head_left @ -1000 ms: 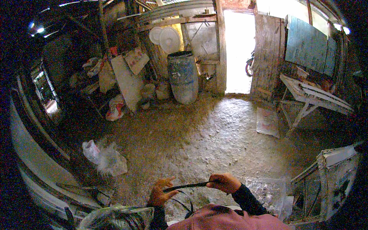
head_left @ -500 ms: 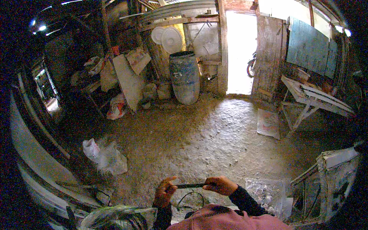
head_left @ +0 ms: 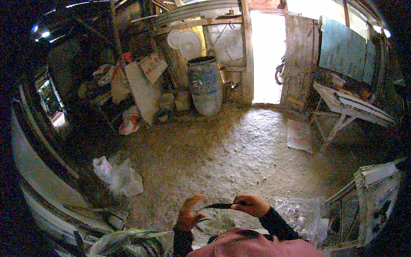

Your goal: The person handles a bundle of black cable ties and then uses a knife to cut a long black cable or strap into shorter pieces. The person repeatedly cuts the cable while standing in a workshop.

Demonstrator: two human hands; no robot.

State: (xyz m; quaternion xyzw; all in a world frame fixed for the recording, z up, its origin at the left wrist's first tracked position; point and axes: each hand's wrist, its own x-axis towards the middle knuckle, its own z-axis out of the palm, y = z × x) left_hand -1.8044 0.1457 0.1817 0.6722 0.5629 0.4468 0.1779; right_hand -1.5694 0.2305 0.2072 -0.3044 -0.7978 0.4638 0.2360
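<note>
A short dark strap-like strip stretches out to the left from my right hand, whose fingers are closed on its end. What kind of strip it is, I cannot make out. My left hand is raised at the strip's free end, a little blurred, with thumb and fingers curved apart and a gap between them. Below the strip, a thin dark cord loop curves in front of my pink top. Both forearms wear dark sleeves.
A crumpled clear plastic bag lies on the dirt floor at left. Right of my hands are a whitish sheet and a worn frame. A blue barrel, a slanted wooden table and an open doorway stand farther off.
My left hand has let go of the strip's left end and its fingers have spread. The strip, straight between both hands before, now bends slightly. My right hand still grips it.
</note>
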